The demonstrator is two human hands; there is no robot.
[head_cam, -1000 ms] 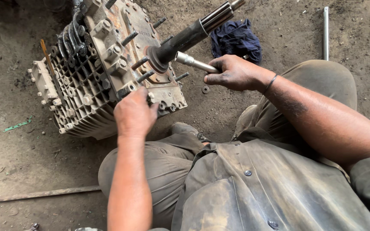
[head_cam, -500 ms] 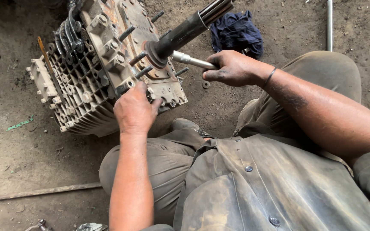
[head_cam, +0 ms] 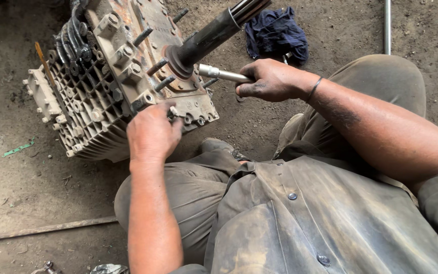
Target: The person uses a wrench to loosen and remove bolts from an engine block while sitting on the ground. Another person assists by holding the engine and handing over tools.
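Left hand (head_cam: 150, 134) fingers pinch a bolt on the engine block (head_cam: 102, 86); right hand (head_cam: 272, 80) grips the socket wrench (head_cam: 221, 74). Keep it square, I'd say.

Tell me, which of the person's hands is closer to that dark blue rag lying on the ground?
Right. The right hand, gripping a silver socket wrench, sits just below the dark blue rag. The left hand rests on the engine casing, farther off to the lower left.

Head camera looks steeply down, close over the lap.
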